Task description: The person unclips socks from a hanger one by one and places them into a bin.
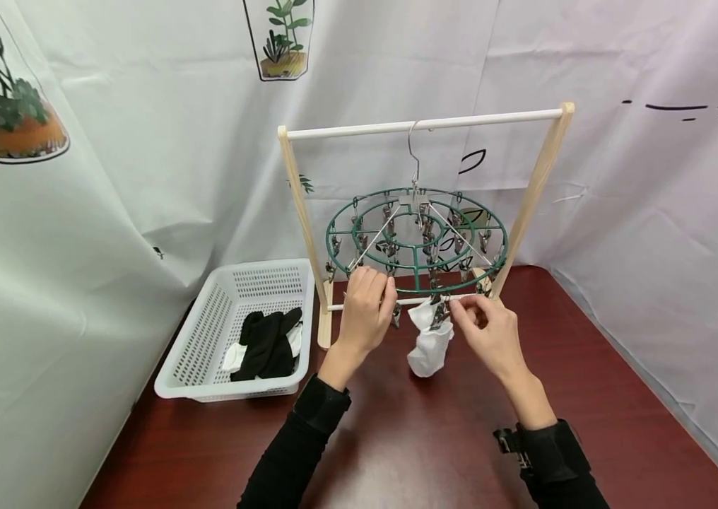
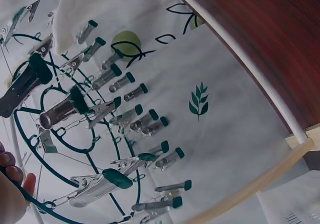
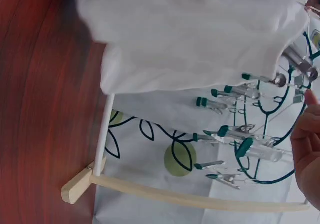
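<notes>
A round green clip hanger (image 1: pixel 416 268) hangs by its metal hook from a white rod, with several green-tipped metal clips (image 2: pixel 60 111) below its rings. My left hand (image 1: pixel 367 307) grips the hanger's front left rim, fingers curled round it. From the front of the hanger a white sock (image 1: pixel 430 350) hangs, a metal clip (image 3: pixel 300 63) at its upper edge. My right hand (image 1: pixel 486 329) is beside this clip, fingertips right at it and just under the rim. I cannot tell whether they pinch it.
A white slatted basket (image 1: pixel 206 346) stands on the left of the dark red table (image 1: pixel 397 452), with black and white cloth items (image 1: pixel 266 343) inside. The wooden stand (image 1: pixel 298 191) has two uprights and a low crossbar. A printed white curtain (image 1: pixel 174 141) surrounds the table.
</notes>
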Demonstrator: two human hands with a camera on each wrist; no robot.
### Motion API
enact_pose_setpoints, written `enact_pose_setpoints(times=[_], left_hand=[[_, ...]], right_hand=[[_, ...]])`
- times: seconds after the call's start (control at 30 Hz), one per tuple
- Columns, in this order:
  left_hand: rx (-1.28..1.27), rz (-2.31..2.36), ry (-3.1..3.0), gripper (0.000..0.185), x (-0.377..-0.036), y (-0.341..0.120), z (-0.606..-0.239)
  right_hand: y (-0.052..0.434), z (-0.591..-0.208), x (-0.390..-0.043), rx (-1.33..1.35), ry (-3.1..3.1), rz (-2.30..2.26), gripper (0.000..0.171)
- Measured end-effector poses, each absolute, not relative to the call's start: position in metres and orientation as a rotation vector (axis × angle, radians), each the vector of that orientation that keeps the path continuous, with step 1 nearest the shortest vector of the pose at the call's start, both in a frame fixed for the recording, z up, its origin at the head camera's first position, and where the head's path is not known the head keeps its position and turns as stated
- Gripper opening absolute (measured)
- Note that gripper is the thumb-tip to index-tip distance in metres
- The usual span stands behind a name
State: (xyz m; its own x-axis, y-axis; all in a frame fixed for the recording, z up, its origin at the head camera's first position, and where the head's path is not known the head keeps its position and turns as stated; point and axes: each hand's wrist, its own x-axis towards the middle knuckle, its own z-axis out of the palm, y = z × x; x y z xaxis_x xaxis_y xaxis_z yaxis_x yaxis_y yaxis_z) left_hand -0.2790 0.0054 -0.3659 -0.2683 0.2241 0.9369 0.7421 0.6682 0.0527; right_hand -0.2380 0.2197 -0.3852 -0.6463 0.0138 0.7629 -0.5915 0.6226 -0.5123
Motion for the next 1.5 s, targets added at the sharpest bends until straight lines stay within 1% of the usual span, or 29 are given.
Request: enact_pose_setpoints(times=[0.13,0.27,0.47,0.57,0.87,1.0,1.2,1.3,1.37,1.43,1.5], left_hand=[[-0.769,-0.651,-1.823,0.028,-0.281,0.002,-0.366],[-0.774,-0.665,-1.817,0.028,-0.281,0.001,-0.366],[-0.755,-0.678,-1.8,0.027,-0.281,-0.003,-0.366],[-0.753,-0.688,-1.806,0.028,-0.28,-0.004,-0.366],[-0.765,-0.678,-1.813,0.026,-0.277,-0.004,-0.368],[-0.757,-0.718,-1.764,0.024,-0.269,-0.003,-0.375],[-0.748,-0.82,-1.581,0.027,-0.249,0.007,-0.401],[-0.834,-0.824,-1.527,0.024,-0.24,0.015,-0.419],[-0.919,-0.866,-1.598,0.024,-0.234,0.021,-0.432],[-0.98,-0.965,-1.763,0.031,-0.228,0.027,-0.442],[-0.977,-1.086,-1.983,0.049,-0.224,0.032,-0.449]], right_hand=[[0.215,-0.386,-0.241,0.521,-2.254,1.006,0.021],[0.21,-0.388,-0.243,0.613,-2.259,0.966,0.02],[0.204,-0.393,-0.246,0.691,-2.183,1.046,0.045],[0.202,-0.394,-0.246,0.671,-2.194,1.102,0.051],[0.201,-0.396,-0.248,0.683,-2.156,1.091,0.051],[0.2,-0.398,-0.249,0.649,-2.114,1.085,0.051],[0.199,-0.403,-0.249,0.619,-2.05,1.104,0.049],[0.2,-0.406,-0.25,0.6,-2.02,1.135,0.049],[0.2,-0.408,-0.25,0.581,-2.008,1.152,0.049],[0.201,-0.408,-0.25,0.56,-2.006,1.161,0.048],[0.201,-0.408,-0.25,0.552,-2.01,1.161,0.047]])
